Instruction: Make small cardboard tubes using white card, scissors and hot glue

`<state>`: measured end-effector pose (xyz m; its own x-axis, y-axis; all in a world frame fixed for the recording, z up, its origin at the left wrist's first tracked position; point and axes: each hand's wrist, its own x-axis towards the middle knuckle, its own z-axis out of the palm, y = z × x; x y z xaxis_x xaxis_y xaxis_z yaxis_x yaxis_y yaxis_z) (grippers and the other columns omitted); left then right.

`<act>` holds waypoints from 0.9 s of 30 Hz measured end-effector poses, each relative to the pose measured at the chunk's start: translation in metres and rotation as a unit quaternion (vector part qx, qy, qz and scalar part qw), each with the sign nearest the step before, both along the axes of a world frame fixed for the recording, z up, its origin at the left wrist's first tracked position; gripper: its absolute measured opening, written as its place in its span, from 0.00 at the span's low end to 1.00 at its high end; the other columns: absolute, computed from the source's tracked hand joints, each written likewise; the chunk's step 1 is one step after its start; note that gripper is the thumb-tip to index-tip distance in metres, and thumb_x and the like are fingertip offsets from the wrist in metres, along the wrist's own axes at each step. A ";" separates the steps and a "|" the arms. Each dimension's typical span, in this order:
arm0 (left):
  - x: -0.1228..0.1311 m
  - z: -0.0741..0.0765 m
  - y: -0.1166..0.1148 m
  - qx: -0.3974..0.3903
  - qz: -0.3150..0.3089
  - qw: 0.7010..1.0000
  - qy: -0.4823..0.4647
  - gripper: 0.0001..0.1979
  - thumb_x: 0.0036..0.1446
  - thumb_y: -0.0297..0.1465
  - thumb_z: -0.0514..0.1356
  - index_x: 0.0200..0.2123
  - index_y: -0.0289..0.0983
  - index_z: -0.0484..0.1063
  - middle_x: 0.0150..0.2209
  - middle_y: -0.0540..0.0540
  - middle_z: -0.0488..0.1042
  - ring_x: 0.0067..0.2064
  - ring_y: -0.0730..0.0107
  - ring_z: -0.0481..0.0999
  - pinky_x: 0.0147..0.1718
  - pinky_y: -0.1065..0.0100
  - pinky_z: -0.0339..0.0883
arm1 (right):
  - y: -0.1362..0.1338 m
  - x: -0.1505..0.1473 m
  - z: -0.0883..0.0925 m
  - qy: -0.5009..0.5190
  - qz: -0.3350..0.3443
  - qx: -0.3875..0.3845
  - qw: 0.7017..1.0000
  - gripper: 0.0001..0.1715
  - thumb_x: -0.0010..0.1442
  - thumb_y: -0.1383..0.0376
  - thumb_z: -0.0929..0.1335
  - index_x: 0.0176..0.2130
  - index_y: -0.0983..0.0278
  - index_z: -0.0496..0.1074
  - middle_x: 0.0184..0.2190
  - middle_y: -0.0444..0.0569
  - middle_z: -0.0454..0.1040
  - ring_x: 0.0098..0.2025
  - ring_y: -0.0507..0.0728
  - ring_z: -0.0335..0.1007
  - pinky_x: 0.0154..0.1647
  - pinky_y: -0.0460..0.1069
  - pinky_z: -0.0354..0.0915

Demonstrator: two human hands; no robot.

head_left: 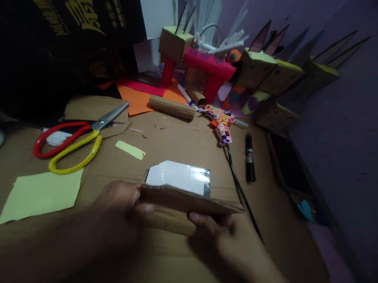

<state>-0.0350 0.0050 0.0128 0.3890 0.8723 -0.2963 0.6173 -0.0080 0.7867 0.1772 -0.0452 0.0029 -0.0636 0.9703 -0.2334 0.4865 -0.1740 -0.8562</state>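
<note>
My left hand (121, 204) grips the left end of a piece of corrugated cardboard (174, 199), thumb pressed on its near side. At the other end my right hand (221, 227) pinches the same piece, its thumb along the lower edge. The piece is held nearly edge-on to me, over the cardboard-covered table (153, 265). Just behind it lies a white card (178, 175) with a shiny strip on its right side; its near part is hidden by the cardboard.
Scissors (95, 129) with red and yellow handles lie left, near pale green paper (44, 193). A flower-patterned glue gun (220, 120) trails its cable (238, 184) towards my right hand, beside a black marker (249, 159). Cardboard animal figures (258, 68) stand along the back.
</note>
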 end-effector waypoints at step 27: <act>0.003 0.014 -0.003 -0.036 0.197 0.879 -0.432 0.22 0.40 0.34 0.69 0.40 0.32 0.72 0.35 0.42 0.79 0.39 0.54 0.77 0.40 0.58 0.68 | 0.019 -0.001 0.023 0.254 -0.089 0.041 0.962 0.28 0.60 0.52 0.61 0.52 0.68 0.66 0.41 0.59 0.76 0.38 0.61 0.75 0.38 0.55 0.70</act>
